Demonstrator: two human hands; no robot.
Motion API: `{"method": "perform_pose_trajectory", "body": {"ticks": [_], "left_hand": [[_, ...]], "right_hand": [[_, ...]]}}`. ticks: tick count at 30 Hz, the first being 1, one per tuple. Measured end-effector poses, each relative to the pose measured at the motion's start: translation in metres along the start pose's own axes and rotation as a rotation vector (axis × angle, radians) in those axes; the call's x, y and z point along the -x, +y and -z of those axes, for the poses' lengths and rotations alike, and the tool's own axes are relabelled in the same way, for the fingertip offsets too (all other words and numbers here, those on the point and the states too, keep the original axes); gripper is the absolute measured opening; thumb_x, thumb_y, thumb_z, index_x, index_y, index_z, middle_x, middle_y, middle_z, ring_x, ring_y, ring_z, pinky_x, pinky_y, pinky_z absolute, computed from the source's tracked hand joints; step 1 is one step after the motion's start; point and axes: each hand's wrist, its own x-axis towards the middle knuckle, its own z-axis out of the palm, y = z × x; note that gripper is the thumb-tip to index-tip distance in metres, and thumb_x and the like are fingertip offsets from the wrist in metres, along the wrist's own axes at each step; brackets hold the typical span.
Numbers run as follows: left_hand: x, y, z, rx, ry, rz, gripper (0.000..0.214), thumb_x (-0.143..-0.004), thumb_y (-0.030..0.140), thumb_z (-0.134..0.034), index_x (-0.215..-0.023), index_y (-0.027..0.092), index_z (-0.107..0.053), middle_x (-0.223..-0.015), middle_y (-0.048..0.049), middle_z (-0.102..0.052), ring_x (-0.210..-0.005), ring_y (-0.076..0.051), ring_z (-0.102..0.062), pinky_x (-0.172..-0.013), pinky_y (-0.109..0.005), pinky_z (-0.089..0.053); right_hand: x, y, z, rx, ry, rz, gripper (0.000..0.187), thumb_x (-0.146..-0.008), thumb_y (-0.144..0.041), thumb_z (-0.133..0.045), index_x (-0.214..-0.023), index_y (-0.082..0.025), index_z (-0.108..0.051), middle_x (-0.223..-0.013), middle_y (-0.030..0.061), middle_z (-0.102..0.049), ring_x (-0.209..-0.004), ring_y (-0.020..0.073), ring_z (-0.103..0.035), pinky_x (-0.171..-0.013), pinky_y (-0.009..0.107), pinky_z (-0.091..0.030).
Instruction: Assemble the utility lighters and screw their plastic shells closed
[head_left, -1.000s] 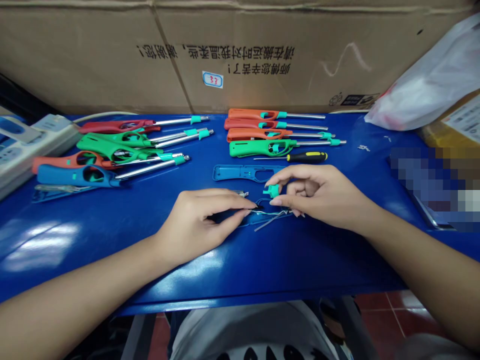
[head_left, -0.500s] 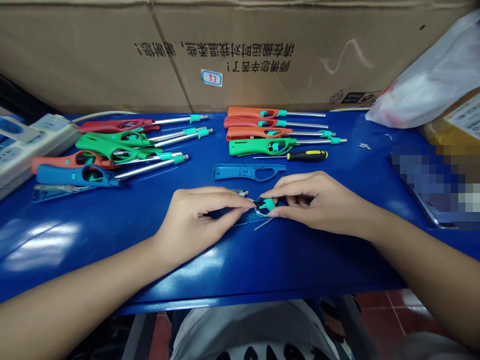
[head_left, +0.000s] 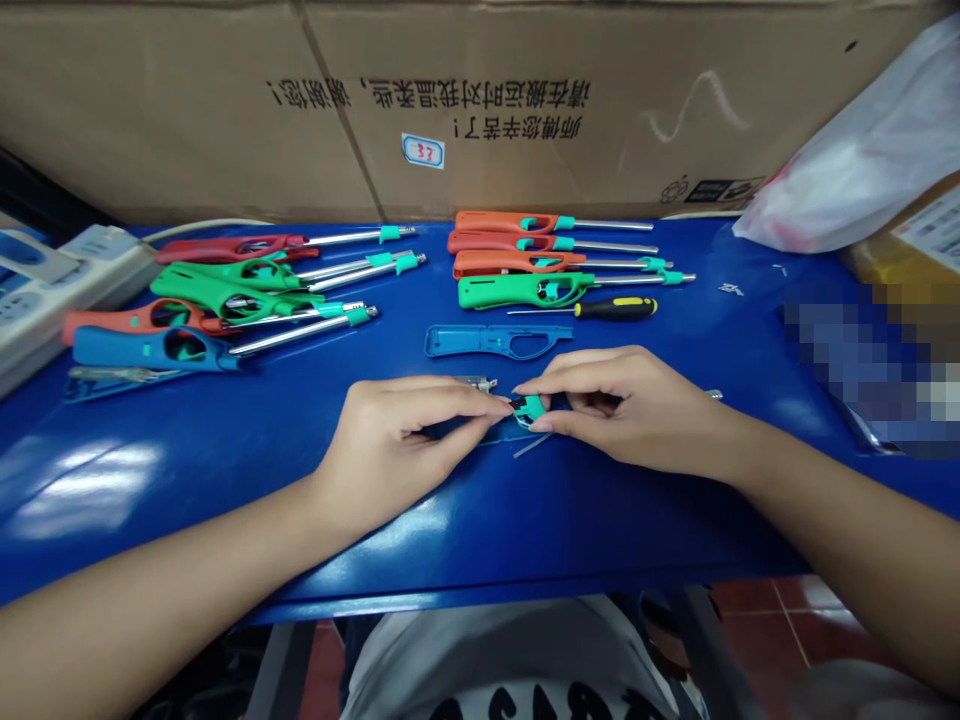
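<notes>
Above a blue lighter shell half [head_left: 511, 431], my two hands meet at a small teal trigger [head_left: 533, 408]. My right hand [head_left: 637, 412] pinches this trigger between thumb and fingers. A small black part [head_left: 518, 404] sits against the trigger's left side, and the fingertips of my left hand [head_left: 405, 428] are closed on it. Part of the lower shell is covered by my left hand. A thin clear tube [head_left: 531, 446] sticks out below the trigger. A metal-ended piece [head_left: 484, 384] shows behind my left fingers. Farther back lies the other blue shell half [head_left: 499, 343].
Several gas lighters [head_left: 517, 222] lie in a row behind, beside a black-and-yellow screwdriver [head_left: 615, 308]. More lighters [head_left: 225, 290] are at the left, near a white power strip [head_left: 71, 285]. A cardboard box [head_left: 480, 60] borders the back; a plastic bag [head_left: 847, 150] is at the right.
My right hand has shifted slightly left with the trigger, and the trigger now sits closer to my left fingertips. The black part shows less between them.
</notes>
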Motion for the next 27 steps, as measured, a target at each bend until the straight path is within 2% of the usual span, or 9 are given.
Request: {"method": "perform_pose_trajectory", "body": {"ticks": [5,11,18,23,27], "left_hand": [[0.001,-0.005,-0.001,-0.038,-0.028,-0.034,0.017,-0.088,0.012,-0.075,-0.102,0.019,-0.08,-0.101,-0.0011,-0.083,-0.094,-0.014,-0.079,-0.094,-0.019,-0.061],[0.0,-0.008,-0.002,-0.033,-0.131,-0.085,0.026,-0.09,0.012,-0.073,-0.115,0.017,-0.077,-0.115,-0.0045,-0.08,-0.108,-0.017,-0.077,-0.103,-0.022,-0.058],[-0.002,-0.012,-0.005,0.01,-0.17,-0.102,0.028,-0.089,0.015,-0.076,-0.117,0.013,-0.076,-0.114,-0.0072,-0.08,-0.109,-0.016,-0.075,-0.106,-0.024,-0.056],[-0.003,-0.012,-0.005,0.045,-0.192,-0.118,0.028,-0.091,0.014,-0.074,-0.118,0.014,-0.075,-0.114,-0.0065,-0.08,-0.109,-0.016,-0.074,-0.109,-0.027,-0.055],[-0.002,-0.013,-0.006,0.047,-0.233,-0.138,0.03,-0.094,0.012,-0.069,-0.124,0.014,-0.072,-0.118,-0.0072,-0.078,-0.112,-0.016,-0.073,-0.108,-0.028,-0.055]], "right_hand": [[-0.001,0.001,0.0,0.03,0.048,-0.048,0.02,-0.086,-0.034,-0.076,-0.101,-0.021,-0.079,-0.067,-0.0037,-0.061,-0.053,0.008,-0.042,-0.05,0.025,-0.034],[0.0,0.003,0.002,0.079,0.046,-0.034,0.021,-0.088,-0.037,-0.073,-0.1,-0.02,-0.078,-0.067,-0.0035,-0.06,-0.053,0.0079,-0.044,-0.052,0.025,-0.037],[0.001,0.006,0.002,0.113,0.043,0.027,0.018,-0.087,-0.032,-0.074,-0.099,-0.019,-0.077,-0.068,-0.0042,-0.062,-0.054,0.0068,-0.045,-0.053,0.023,-0.039],[0.002,0.005,0.002,0.1,0.024,-0.026,0.017,-0.086,-0.032,-0.075,-0.097,-0.019,-0.075,-0.06,-0.0075,-0.054,-0.052,0.0062,-0.044,-0.051,0.021,-0.038],[0.002,0.003,0.003,0.102,0.019,-0.053,0.015,-0.085,-0.031,-0.075,-0.093,-0.018,-0.073,-0.06,-0.0074,-0.055,-0.053,0.0065,-0.046,-0.051,0.021,-0.039]]}}
